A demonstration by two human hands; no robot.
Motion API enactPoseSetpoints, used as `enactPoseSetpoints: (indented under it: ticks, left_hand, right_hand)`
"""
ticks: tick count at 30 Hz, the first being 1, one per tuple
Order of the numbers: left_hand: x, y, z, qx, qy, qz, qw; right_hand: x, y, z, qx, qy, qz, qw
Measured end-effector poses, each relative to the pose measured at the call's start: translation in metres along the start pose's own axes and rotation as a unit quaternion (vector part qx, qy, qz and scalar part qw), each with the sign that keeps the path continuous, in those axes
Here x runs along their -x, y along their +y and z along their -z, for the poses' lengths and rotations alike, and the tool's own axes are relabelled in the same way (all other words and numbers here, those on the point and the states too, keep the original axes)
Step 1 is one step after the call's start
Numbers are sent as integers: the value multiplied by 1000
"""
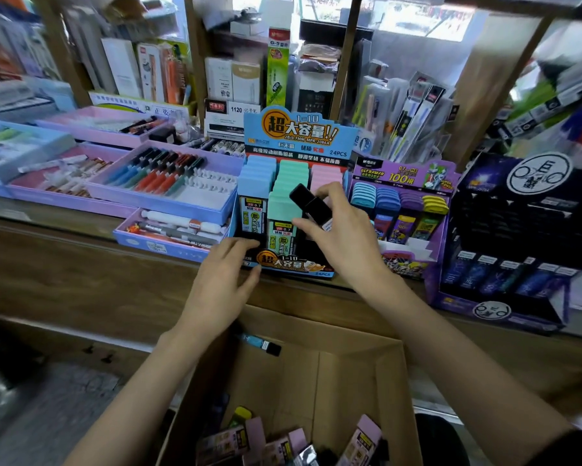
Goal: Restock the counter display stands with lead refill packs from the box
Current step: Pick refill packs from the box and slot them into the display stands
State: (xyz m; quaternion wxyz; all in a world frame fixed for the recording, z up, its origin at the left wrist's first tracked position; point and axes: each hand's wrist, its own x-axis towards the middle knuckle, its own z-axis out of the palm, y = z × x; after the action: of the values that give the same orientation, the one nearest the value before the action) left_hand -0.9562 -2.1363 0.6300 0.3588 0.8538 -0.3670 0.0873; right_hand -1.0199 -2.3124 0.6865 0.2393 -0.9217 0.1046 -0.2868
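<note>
Lead refill pack (309, 204), black with a pale label at its lower end, is held tilted above the blue display stand (299, 132), over the seam between the mint column (291, 183) and the pink column (326, 174).

My left hand (224, 277) lies against the stand's front left corner with relaxed fingers, gripping nothing. I judge it a good brace against the stand sliding. My right hand (341, 237) pinches the pack between thumb and fingers. To seat it well I would turn it upright, label forward like its neighbours, and lower it into a free slot. I cannot tell which slot is free, because my hand covers the pink column's front.

On the far left of the wooden counter (81, 257) are pen trays (168, 183), well apart from the work. Just right of the blue stand, a purple display stand (403, 173) crowds my wrist, so a wide swing could knock its rows. Beyond it is a black display stand (518, 230).

Below the counter, the cardboard box (350, 381) holds more packs (272, 445), and one blue pack (259, 343) lies loose by its far flap.
</note>
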Motion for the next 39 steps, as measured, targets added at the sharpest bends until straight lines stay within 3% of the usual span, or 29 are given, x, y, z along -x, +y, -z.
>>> enactPoseSetpoints:
  ticks: [2,4,7,11,13,16,19,21,25,30,35,39]
  left_hand:
    - [4,5,3,31,36,-1,999]
    - [9,16,4,111,38,7,993]
    - [18,42,-5,242,-64,18,968]
    - [28,71,-28,268,-157,4,950]
    - [28,77,-37,272,-162,5,949]
    - [26,81,-44,309,-189,29,931]
    - [26,85,-45,352,-204,35,913]
    - [25,87,-44,375,-206,45,903]
    - [22,97,-46,387,-215,42,896]
    - [16,119,-57,384,-202,9,901]
    - [9,139,-75,385,-198,1,901]
    - [5,145,-87,401,-199,13,894]
  right_hand:
    - [7,1,7,-103,-10,-38,994]
    - [18,2,14,-255,-38,-92,962]
    - [36,3,17,-406,-97,-182,890]
    - [59,4,9,-467,-109,-274,834]
    - [68,8,5,-462,-109,-298,828]
    - [78,15,7,-461,-104,-270,839]
    - [84,21,19,-490,-111,-288,815]
    - [85,27,31,-482,-113,-272,825]
    - [86,42,57,-413,-87,-223,879]
    - [93,62,84,-394,-45,-216,892]
    - [98,98,141,-355,53,-218,908]
    - [98,133,190,-258,142,-212,932]
